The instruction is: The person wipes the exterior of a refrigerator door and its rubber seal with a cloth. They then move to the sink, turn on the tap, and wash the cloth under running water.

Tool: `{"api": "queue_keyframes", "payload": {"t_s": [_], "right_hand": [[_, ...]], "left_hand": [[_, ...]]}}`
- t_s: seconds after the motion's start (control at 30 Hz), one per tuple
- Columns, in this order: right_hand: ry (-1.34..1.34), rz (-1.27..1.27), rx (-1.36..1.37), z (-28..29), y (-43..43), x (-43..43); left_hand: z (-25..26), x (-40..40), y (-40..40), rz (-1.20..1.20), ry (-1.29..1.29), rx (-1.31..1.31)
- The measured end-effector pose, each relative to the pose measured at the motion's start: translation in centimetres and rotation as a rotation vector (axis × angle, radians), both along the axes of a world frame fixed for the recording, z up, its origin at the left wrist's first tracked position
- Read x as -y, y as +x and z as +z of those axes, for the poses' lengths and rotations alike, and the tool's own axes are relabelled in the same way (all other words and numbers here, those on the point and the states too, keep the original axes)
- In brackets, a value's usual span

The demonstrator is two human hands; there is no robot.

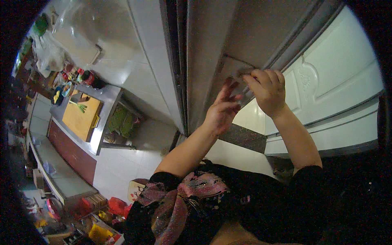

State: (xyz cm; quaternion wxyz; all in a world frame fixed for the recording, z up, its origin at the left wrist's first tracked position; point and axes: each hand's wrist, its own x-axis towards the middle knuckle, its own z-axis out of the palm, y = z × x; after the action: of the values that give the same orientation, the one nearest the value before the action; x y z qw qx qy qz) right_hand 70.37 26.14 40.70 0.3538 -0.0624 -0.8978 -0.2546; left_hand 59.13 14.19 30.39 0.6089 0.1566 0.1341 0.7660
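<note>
My left hand (222, 113) is raised in front of a grey-brown door panel (211, 39), its fingers partly spread and blurred. Close beside it, my right hand (267, 92) has its thumb and fingertips pinched on a thin, blurred item (243, 72), perhaps see-through plastic. A dark thin edge runs from the pinch toward the upper left; what the item is cannot be made out. Whether the left fingers touch it is unclear.
A metal table (105, 102) at left bears a wooden cutting board (81, 122) with a cleaver (82, 98) and green onion (80, 106). A cola bottle (88, 78) stands behind. White panelled doors (330, 88) are at right. Red bags (116, 205) and boxes crowd the lower left.
</note>
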Motion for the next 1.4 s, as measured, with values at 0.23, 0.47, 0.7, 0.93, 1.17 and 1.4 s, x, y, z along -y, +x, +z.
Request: {"api": "queue_keyframes", "payload": {"t_s": [0.23,0.47,0.7,0.93,1.17,1.4], "right_hand": [[-0.003,0.006,0.031,0.8,-3.0,1.0],[-0.035,-0.017,0.015,0.2,-1.0,1.4],[-0.106,0.039,0.166,-2.2,-1.7,0.1],[-0.242,-0.006,0.124,-5.9,1.0,-2.2],[-0.212,0.009,0.145,-3.1,0.6,-0.8],[-0.121,-0.05,-0.049,-1.5,1.3,0.0]], "left_hand": [[-0.6,-0.9,0.2,-0.016,0.005,-0.035],[-1.7,0.2,-0.9,0.092,-0.028,-0.192],[-2.0,1.8,-1.8,0.208,-0.201,-0.287],[-1.4,0.8,-1.1,0.305,-0.244,-0.631],[1.2,1.4,-1.8,0.498,-0.225,-1.146],[1.9,0.3,-0.3,0.677,-0.268,-1.498]]}}
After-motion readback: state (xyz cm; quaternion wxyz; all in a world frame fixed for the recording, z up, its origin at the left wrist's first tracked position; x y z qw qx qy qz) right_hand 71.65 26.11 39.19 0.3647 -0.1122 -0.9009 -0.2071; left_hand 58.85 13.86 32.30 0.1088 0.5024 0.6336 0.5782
